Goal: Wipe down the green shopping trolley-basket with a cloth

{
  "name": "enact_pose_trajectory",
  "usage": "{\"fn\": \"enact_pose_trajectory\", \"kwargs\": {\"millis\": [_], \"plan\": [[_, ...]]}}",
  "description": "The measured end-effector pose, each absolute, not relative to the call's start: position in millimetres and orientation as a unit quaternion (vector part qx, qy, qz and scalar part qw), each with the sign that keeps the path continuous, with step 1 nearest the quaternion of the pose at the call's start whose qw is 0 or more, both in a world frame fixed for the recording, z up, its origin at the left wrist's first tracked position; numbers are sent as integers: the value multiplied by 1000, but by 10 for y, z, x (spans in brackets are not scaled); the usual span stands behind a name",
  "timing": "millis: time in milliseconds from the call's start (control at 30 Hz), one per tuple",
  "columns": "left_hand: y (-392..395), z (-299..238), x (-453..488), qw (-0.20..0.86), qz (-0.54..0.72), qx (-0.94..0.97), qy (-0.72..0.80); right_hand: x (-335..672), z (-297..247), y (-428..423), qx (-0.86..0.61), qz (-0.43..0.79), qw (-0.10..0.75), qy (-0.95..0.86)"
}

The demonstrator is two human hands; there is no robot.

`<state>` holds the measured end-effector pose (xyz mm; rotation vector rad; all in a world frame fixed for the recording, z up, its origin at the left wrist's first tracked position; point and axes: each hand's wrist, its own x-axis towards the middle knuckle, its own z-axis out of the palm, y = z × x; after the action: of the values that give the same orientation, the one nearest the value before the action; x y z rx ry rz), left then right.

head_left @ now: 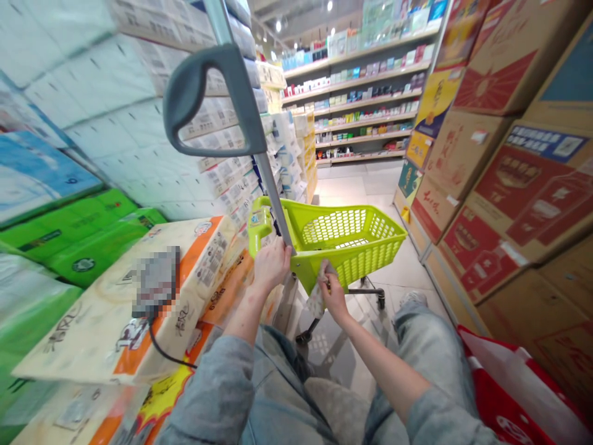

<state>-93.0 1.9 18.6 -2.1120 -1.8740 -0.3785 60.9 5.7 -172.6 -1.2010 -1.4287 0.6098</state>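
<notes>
A lime-green shopping cart (365,259) with honeycomb-pattern sides stands before me on black casters. From its near left corner rises a grey metal pole (273,191) with a dark grey loop handle (252,117). My left hand (272,264) is closed around the pole's lower part, beside the green rim. A pale patterned cloth (317,298) is pinched in my right hand (334,299) and lies against the basket's near side wall. Part of the cloth hangs below my fingers. The basket floor shows through the open top, with nothing visible on it.
Stacked tissue packs (185,340) line the left, with a blurred-out device (156,281) and its black cable on top. Cardboard cartons (514,191) rise on the right. A red bag (504,395) stands low at right. Product shelves (361,93) cross the aisle's far end.
</notes>
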Motion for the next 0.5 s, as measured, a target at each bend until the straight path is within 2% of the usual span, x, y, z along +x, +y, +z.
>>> {"fn": "enact_pose_trajectory", "kwargs": {"millis": [100, 233, 333, 500], "plan": [[44, 205, -888, 133, -130, -741, -646, 582, -1263, 53, -467, 232, 623, -583], [62, 195, -839, 127, -127, -761, -623, 504, -684, 145, -436, 177, 651, -595], [52, 187, -809, 121, -132, -777, -603, 512, -543, 287, -433, 116, 599, -664], [59, 258, -890, 95, -186, -813, -543, 691, -690, 526, -434, 29, 490, -755]]}}
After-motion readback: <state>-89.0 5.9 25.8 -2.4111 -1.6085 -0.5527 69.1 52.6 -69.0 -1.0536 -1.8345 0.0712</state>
